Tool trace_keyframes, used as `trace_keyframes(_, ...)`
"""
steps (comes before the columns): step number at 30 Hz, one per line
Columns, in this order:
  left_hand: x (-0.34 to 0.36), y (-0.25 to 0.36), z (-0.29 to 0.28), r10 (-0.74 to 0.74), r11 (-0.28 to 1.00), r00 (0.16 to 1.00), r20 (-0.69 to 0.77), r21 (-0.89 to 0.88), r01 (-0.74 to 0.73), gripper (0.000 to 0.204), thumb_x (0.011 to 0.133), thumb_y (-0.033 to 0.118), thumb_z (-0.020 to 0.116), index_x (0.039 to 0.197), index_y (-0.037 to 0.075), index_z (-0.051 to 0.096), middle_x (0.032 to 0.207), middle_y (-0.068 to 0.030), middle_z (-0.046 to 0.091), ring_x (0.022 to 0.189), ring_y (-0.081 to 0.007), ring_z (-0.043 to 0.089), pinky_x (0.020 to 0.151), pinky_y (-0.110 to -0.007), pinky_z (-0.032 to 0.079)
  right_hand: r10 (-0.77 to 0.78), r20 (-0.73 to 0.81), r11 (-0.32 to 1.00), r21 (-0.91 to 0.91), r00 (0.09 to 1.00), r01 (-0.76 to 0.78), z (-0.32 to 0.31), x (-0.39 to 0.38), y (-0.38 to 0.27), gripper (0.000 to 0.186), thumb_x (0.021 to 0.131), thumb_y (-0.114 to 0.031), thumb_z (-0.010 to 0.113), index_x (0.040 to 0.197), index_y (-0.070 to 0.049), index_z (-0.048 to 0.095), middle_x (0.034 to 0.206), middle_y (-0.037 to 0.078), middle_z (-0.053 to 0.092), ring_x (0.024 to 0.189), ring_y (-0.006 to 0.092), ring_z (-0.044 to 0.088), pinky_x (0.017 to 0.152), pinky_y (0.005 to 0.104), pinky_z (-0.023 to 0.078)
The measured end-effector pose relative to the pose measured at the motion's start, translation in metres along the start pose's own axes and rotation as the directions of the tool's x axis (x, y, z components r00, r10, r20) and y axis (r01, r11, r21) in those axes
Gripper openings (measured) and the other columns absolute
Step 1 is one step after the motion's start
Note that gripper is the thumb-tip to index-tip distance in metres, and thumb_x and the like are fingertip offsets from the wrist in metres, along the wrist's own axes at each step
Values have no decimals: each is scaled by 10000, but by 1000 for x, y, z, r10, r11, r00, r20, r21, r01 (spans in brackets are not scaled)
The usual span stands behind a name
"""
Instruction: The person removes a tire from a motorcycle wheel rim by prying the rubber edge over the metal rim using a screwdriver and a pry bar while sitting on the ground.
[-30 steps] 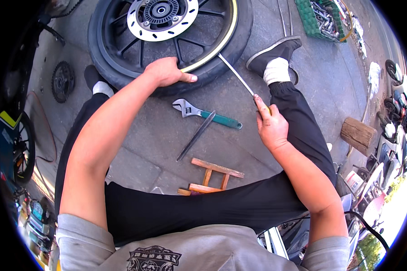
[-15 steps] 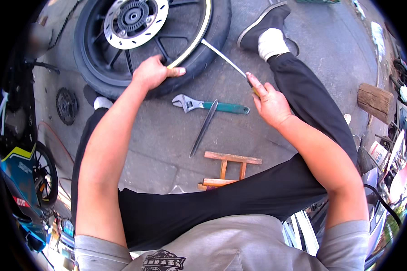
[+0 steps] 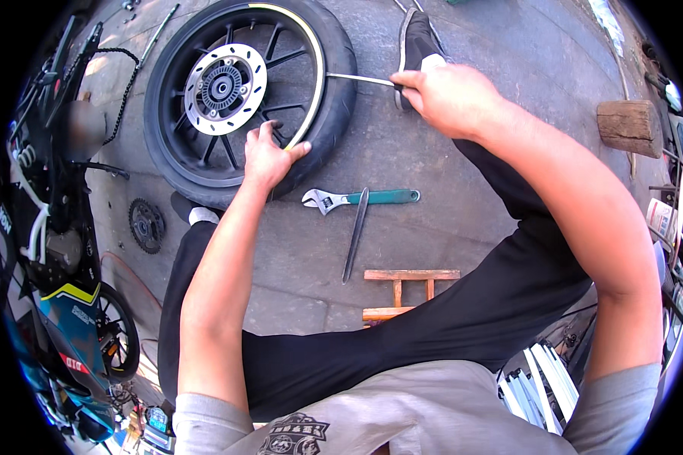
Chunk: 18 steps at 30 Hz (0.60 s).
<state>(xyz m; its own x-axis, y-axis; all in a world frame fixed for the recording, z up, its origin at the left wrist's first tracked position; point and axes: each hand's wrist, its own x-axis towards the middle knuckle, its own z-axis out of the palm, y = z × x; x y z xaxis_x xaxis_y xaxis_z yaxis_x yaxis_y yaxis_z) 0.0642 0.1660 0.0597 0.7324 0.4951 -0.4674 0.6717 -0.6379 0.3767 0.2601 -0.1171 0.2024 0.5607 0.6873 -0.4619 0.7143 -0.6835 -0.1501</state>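
Note:
A black motorcycle wheel (image 3: 334, 114) with its tyre, yellow rim stripe and slotted silver brake disc (image 3: 247, 100) lies on the ground between my outstretched legs. My left hand (image 3: 269, 155) grips the rim at the near right side, thumb over the yellow band. My right hand (image 3: 448, 98) is closed on the handle of a long metal bar (image 3: 360, 78), whose tip meets the rim's right side beside the tyre bead. Below the wheel, a green-handled adjustable wrench (image 3: 383, 197) lies beside a dark tyre lever (image 3: 354, 239), which crosses its handle.
A small wooden stool (image 3: 413, 274) is near my legs. A sprocket (image 3: 146, 226), a chain (image 3: 133, 57) and a teal-and-black motorcycle (image 3: 72, 326) are at left. A wooden block (image 3: 626, 125) lies at right, with assorted parts along the edge.
My right hand has moved up, raising the bar's handle end so that it points more sideways. The view has shifted; my left hand still grips the rim.

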Motion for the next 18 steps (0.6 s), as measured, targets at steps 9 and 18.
trace_keyframes(9,48,16,32,-146,959,957,250,-201,199,1115,753,733,870,1570,38,563,1531,-346,512,1395,-450,582,1213,-463,449,220,-219,911,394,951,-120,223,-7,-2,710,1025,-340,699,1652,-478,397,1005,146,671,762,369,742,667,511,630)
trace_keyframes(18,31,24,41,-154,985,980,124,-56,162,940,827,773,789,1479,109,657,1466,-300,551,1352,-444,615,1180,-481,463,188,-407,897,441,894,12,283,15,4,731,1007,-297,711,1647,-476,407,1062,135,689,755,393,739,654,526,626)
